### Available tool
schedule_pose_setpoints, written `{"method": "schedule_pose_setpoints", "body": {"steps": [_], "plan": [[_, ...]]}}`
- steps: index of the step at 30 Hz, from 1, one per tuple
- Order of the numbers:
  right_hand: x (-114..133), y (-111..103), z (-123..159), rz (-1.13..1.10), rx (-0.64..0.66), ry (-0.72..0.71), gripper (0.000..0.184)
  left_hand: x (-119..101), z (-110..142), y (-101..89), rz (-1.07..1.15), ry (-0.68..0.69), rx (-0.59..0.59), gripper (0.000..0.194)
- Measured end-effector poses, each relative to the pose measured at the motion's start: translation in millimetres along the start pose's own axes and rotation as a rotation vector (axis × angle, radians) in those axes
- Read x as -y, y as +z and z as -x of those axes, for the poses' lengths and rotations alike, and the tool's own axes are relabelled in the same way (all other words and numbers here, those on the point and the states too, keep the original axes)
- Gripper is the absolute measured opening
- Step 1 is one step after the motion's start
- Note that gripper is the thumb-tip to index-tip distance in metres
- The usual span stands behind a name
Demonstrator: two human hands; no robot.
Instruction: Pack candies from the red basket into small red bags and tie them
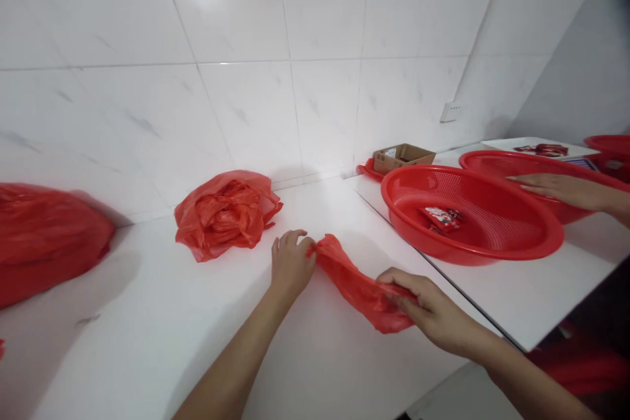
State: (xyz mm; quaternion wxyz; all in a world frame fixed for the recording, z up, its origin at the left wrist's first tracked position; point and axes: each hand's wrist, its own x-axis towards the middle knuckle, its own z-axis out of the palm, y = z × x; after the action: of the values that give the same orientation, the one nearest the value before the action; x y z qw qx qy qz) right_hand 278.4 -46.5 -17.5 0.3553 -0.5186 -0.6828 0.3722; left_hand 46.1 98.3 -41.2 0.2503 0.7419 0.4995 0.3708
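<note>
A thin red plastic bag is stretched between my two hands just above the white table. My left hand pinches its far end with closed fingers. My right hand grips its near end, fingers closed round the bunched plastic. A crumpled heap of red plastic bags lies on the table beyond my left hand, by the tiled wall.
A red mesh basket holding a small snack packet stands on the adjoining table to the right. Another person's hand rests on a second red basket behind it. A cardboard box and a large red bag stand nearby.
</note>
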Motion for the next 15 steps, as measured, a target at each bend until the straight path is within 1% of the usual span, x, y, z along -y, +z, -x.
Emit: {"method": "schedule_pose_setpoints", "body": {"steps": [2, 4, 6, 8, 10, 12, 13, 15], "plan": [[-7.8, -10.7, 2.8, 0.024, -0.117, -0.003, 0.018, 8.3, -3.4, -20.8, 0.085, -0.083, -0.001, 0.008], [-18.1, -22.6, 2.8, 0.037, -0.211, -0.002, 0.016, 16.0, -3.5, -45.6, 0.202, -0.188, -0.018, 0.007], [-24.4, -32.0, 0.5, 0.073, -0.21, 0.017, 0.015, 17.9, 2.3, -67.6, 0.347, -0.276, -0.009, 0.007], [-19.2, -35.6, -2.0, 0.182, -0.192, 0.033, 0.017, 12.7, 13.5, -80.5, 0.48, -0.332, 0.024, 0.008], [0.4, -30.9, -2.3, 0.311, -0.225, -0.004, 0.028, 3.7, 26.6, -82.5, 0.65, -0.41, 0.042, 0.011], [29.0, -16.4, -0.9, 0.35, -0.239, -0.127, 0.036, -4.6, 38.3, -76.2, 0.851, -0.507, 0.013, 0.012], [43.0, -5.7, -1.0, 0.332, -0.202, -0.196, 0.037, -7.8, 43.2, -71.3, 0.938, -0.546, -0.018, 0.012], [62.2, 20.9, -6.5, 0.275, -0.034, -0.311, 0.036, -12.5, 52.0, -61.0, 1.025, -0.575, -0.079, 0.011]]}}
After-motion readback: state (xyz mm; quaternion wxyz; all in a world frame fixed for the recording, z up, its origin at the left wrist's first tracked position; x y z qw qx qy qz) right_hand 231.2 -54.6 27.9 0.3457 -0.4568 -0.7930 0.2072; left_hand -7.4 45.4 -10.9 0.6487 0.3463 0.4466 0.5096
